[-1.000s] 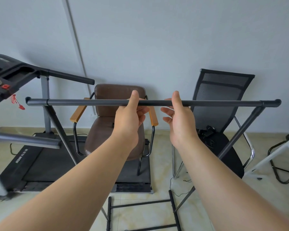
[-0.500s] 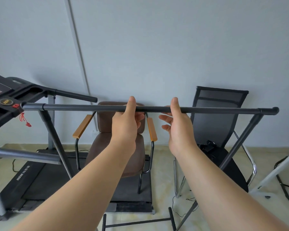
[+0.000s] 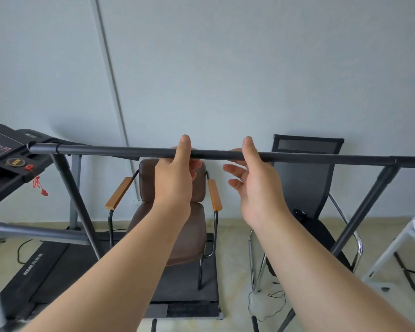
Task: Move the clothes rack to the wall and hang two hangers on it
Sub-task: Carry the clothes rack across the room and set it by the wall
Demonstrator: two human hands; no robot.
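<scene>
The clothes rack is a dark grey metal frame. Its top bar runs across the view at chest height, with slanted legs dropping from both ends. My left hand is wrapped around the bar near its middle, thumb on the near side. My right hand holds the bar just to the right, thumb hooked over it and fingers loosely spread beneath. The pale grey wall stands right behind the rack. No hangers are in view.
Between rack and wall stand a brown chair with wooden armrests and a black mesh chair. A treadmill fills the left side, its console by the bar's left end. A white frame is at the right edge and a thin cable lies on the floor.
The view has tilted up and the rack sits closer to the wall and chairs. Its left end now overlaps the treadmill console. Both hands keep the same hold on the bar.
</scene>
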